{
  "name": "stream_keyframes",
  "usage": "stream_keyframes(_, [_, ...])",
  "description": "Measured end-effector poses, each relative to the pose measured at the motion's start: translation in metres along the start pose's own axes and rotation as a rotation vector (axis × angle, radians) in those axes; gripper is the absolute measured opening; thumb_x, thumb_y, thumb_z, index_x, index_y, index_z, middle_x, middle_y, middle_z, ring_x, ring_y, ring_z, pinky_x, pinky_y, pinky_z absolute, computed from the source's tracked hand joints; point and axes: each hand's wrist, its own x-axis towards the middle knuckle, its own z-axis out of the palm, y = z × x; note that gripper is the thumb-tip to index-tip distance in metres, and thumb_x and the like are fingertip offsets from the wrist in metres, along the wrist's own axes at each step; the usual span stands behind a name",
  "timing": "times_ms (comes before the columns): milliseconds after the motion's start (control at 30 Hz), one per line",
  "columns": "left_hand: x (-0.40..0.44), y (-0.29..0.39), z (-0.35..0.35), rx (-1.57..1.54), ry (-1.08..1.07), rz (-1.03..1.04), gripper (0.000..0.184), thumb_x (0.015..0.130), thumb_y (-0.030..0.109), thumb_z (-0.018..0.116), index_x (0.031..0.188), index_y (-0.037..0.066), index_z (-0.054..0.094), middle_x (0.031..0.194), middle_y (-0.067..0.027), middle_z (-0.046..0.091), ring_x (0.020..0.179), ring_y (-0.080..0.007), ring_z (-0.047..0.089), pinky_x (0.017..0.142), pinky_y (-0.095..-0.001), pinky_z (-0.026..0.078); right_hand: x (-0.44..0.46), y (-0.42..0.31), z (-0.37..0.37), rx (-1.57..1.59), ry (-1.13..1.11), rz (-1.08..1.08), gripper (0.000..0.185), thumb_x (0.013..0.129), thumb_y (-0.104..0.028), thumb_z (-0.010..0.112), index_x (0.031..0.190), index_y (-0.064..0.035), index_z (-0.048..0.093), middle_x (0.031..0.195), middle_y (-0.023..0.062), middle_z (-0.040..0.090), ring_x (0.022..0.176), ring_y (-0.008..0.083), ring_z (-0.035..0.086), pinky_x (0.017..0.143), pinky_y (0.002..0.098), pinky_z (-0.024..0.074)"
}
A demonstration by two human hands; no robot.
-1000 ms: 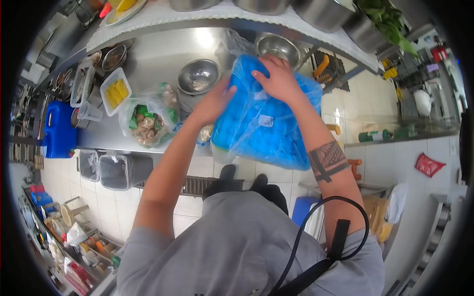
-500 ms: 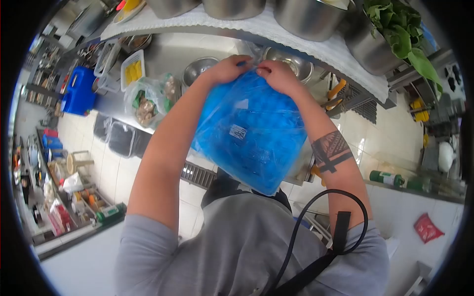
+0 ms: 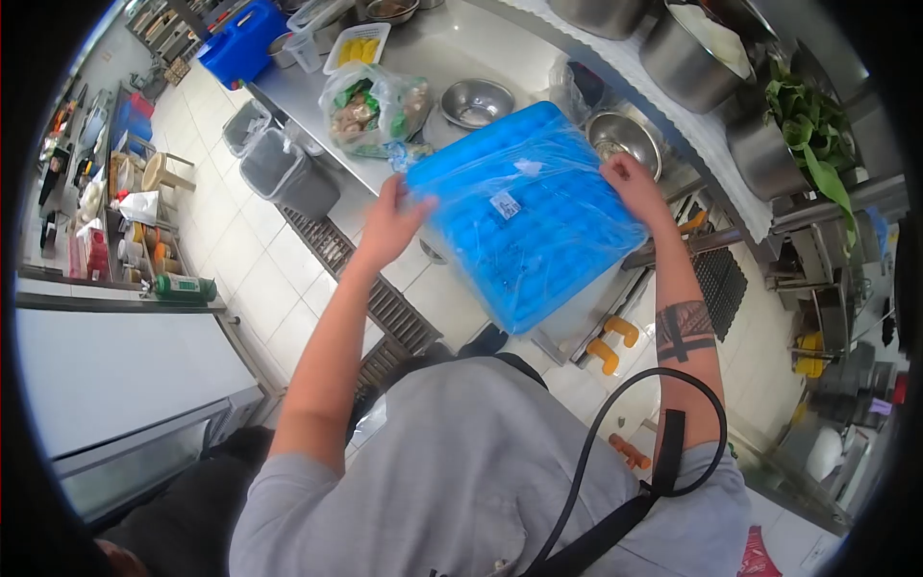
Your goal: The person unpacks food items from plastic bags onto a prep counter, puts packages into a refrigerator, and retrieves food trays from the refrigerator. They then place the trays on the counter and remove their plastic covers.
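A blue tray with rows of rounded bumps (image 3: 524,221), wrapped in clear plastic with a small white printed label, lies in front of my body by the counter edge. My right hand (image 3: 636,189) has its fingers curled at the upper right corner of the tray and its wrap. At the left edge, my left hand (image 3: 392,223) is slightly blurred, thumb apart from the fingers; whether it touches the wrap is hard to see. A plastic bag of brownish pieces with some green (image 3: 370,113) sits just beyond the tray's left side.
Metal bowls (image 3: 478,102) (image 3: 625,139) and a white tub of yellow pieces (image 3: 358,48) stand on the steel counter (image 3: 288,96). Pots (image 3: 687,58) and leafy greens (image 3: 812,125) occupy the shelf above. Grey bins (image 3: 288,171) stand at left, near a floor grate (image 3: 365,279).
My hands have moved apart from the gathered plastic at the tray's far edge to its two sides. The tray has turned flatter, and my view has swung round.
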Motion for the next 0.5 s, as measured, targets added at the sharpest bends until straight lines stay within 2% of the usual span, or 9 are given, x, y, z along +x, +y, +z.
stream_keyframes(33, [-0.006,-0.001,0.001,-0.033,0.044,0.011,0.076,0.084,0.047,0.079,0.135,-0.003,0.052,0.127,-0.0224,0.063,0.116,-0.0338,0.062,0.1,-0.0437,0.048,-0.003,0.004,0.006,0.094,0.001,-0.013,0.025,0.098,-0.028,0.066,0.107,-0.0049,0.067,0.095,0.0078,0.067,0.091,0.0171,0.062,0.084,0.0312,0.0479])
stream_keyframes(67, [-0.01,-0.004,-0.003,-0.041,0.046,0.009,0.076,0.084,0.047,0.079,0.135,-0.003,0.052,0.127,-0.0224,0.063,0.116,-0.0338,0.062,0.1,-0.0437,0.048,-0.007,0.009,0.007,0.187,0.0,-0.024,0.026,0.098,-0.028,0.067,0.111,-0.0056,0.069,0.096,0.004,0.067,0.093,0.0127,0.061,0.086,0.0289,0.0475])
stream_keyframes(100, [-0.012,-0.006,-0.008,-0.081,-0.053,0.035,0.075,0.081,0.045,0.082,0.131,-0.003,0.053,0.122,-0.022,0.064,0.112,-0.0334,0.063,0.097,-0.0438,0.049,-0.013,0.008,0.003,0.177,-0.004,-0.023,0.026,0.098,-0.028,0.067,0.111,-0.0056,0.069,0.096,0.004,0.067,0.093,0.0127,0.061,0.086,0.0289,0.0475])
stream_keyframes(133, [-0.015,-0.009,-0.011,-0.125,-0.151,0.056,0.074,0.079,0.043,0.084,0.127,-0.004,0.055,0.116,-0.0215,0.064,0.109,-0.0331,0.063,0.094,-0.044,0.049,-0.021,0.008,-0.002,0.302,-0.044,0.061,0.029,0.099,-0.029,0.067,0.117,-0.0064,0.069,0.101,0.0021,0.068,0.095,0.012,0.06,0.088,0.0283,0.0472])
stream_keyframes(167, [-0.016,-0.013,-0.01,-0.138,-0.149,0.04,0.074,0.079,0.043,0.084,0.127,-0.004,0.055,0.116,-0.0215,0.064,0.109,-0.0331,0.063,0.094,-0.044,0.049,-0.029,0.009,-0.004,0.426,-0.088,0.149,0.032,0.099,-0.029,0.067,0.123,-0.0073,0.069,0.105,0.0003,0.069,0.098,0.0114,0.06,0.09,0.0277,0.047])
stream_keyframes(233, [-0.014,-0.017,-0.006,0.047,-0.063,0.271,0.07,0.072,0.042,0.088,0.116,-0.003,0.06,0.111,-0.023,0.064,0.104,-0.0356,0.063,0.089,-0.0446,0.05,-0.042,0.018,0.005,0.497,-0.042,0.204,0.035,0.1,-0.029,0.066,0.125,-0.0057,0.068,0.109,0.0009,0.069,0.1,0.0112,0.06,0.091,0.0275,0.0469])
stream_keyframes(300, [-0.018,-0.015,-0.002,0.058,-0.029,0.245,0.067,0.07,0.044,0.089,0.111,-0.002,0.063,0.109,-0.0237,0.065,0.102,-0.0371,0.063,0.087,-0.045,0.05,-0.052,0.03,0.017,0.574,0.006,0.257,0.038,0.1,-0.029,0.066,0.128,-0.0042,0.068,0.112,0.0015,0.069,0.103,0.0111,0.06,0.092,0.0274,0.0469])
stream_keyframes(367, [-0.018,-0.025,0.012,-0.003,0.052,0.162,0.063,0.068,0.049,0.088,0.102,0.0,0.068,0.099,-0.0233,0.067,0.097,-0.0398,0.064,0.082,-0.0467,0.05,-0.055,0.036,0.025,0.626,0.195,0.264,0.038,0.101,-0.028,0.064,0.127,-0.0012,0.068,0.114,0.0033,0.069,0.104,0.0124,0.061,0.092,0.0276,0.0471])
stream_keyframes(500, [-0.037,-0.007,0.017,-0.046,0.121,0.012,0.064,0.069,0.051,0.088,0.103,0.0,0.068,0.098,-0.0226,0.067,0.098,-0.0391,0.064,0.083,-0.0467,0.05,-0.061,0.027,0.03,0.641,0.274,0.241,0.037,0.102,-0.026,0.063,0.126,0.0015,0.068,0.115,0.0049,0.07,0.104,0.0129,0.062,0.092,0.0278,0.0475])
